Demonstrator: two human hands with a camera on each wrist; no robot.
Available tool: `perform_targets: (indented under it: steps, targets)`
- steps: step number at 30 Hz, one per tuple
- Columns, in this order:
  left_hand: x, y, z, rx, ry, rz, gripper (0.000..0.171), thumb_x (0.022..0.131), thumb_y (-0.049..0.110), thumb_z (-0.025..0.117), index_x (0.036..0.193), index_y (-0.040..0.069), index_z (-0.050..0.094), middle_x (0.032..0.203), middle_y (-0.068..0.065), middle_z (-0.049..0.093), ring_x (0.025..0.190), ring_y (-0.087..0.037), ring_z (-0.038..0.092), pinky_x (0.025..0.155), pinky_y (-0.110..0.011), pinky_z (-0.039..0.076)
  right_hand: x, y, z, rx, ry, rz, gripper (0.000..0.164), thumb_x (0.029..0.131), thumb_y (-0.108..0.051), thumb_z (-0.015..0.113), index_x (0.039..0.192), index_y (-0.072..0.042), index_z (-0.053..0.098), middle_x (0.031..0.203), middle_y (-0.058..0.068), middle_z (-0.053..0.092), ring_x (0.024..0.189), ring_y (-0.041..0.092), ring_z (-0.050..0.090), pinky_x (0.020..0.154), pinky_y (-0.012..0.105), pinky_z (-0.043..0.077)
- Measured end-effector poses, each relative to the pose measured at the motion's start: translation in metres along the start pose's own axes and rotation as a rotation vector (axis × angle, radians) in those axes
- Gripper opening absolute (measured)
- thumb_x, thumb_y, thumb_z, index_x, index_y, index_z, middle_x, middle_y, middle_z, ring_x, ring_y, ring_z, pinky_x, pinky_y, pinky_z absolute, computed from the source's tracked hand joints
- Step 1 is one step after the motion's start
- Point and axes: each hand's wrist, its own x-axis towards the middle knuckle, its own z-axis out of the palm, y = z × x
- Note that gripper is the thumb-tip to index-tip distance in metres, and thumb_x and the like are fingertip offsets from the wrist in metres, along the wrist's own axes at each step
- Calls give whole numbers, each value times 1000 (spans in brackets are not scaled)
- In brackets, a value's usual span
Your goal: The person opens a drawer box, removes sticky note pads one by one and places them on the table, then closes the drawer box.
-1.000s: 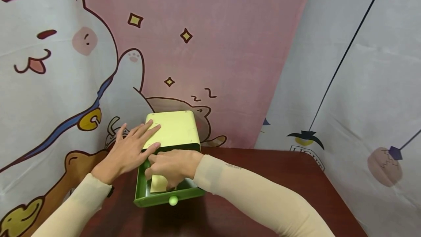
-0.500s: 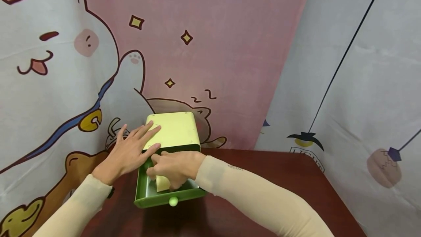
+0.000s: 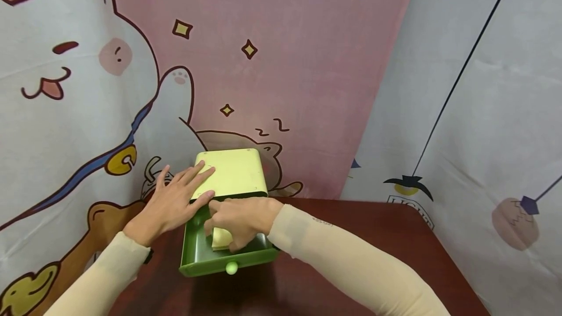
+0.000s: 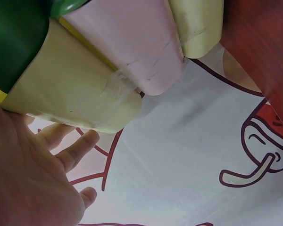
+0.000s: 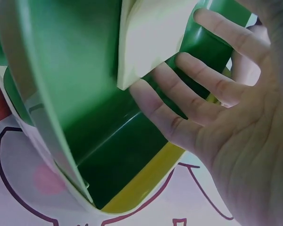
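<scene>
A small drawer box with a pale yellow top stands on the table, its green drawer pulled out toward me. My left hand rests on the left part of the box top, fingers spread. In the left wrist view, its fingers reach past the box's cream side. Inside the drawer, my right hand holds a pale yellow paper pad between thumb and fingers. The right wrist view shows several fingertips along one edge of the pad, close over the green drawer floor.
A round light green knob sticks out from the drawer front. The dark red-brown table extends to the right. Close behind hangs a cloth printed with cartoon cats; a grey-white cloth borders the right side.
My right hand has shifted a little right and back within the drawer, the pale yellow pad moving along with it. The left hand has stayed on the box top.
</scene>
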Motion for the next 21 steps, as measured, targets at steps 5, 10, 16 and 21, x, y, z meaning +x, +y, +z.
perform_targets:
  steps: [5,10,16,21]
  targets:
    - [0,-1,0,-3,-4,-2,72,121,66,49,185,36,36,194,-12,33,169,-49,48,137,-88,7,-4,4,1,23,0,14,61,102,-45,92,160,-42,71,161,2,59,122,14,72,104,25,63]
    - [0,-1,0,-2,-10,-6,72,121,67,48,185,37,35,194,-11,32,169,-48,47,138,-88,6,-8,8,4,27,11,41,57,102,-46,92,156,-45,73,169,3,54,139,21,65,111,30,62]
    - [0,-1,-1,0,-11,-7,73,121,67,48,185,36,34,194,-12,31,169,-49,47,138,-88,5,-11,10,9,61,61,23,53,100,-43,95,147,-39,71,163,3,54,132,21,62,101,27,61]
    - [0,0,-1,2,-11,-3,73,121,67,48,185,36,35,194,-12,32,169,-49,46,137,-89,6,-16,12,12,95,122,1,53,97,-42,98,140,-35,67,157,3,55,130,20,60,98,24,60]
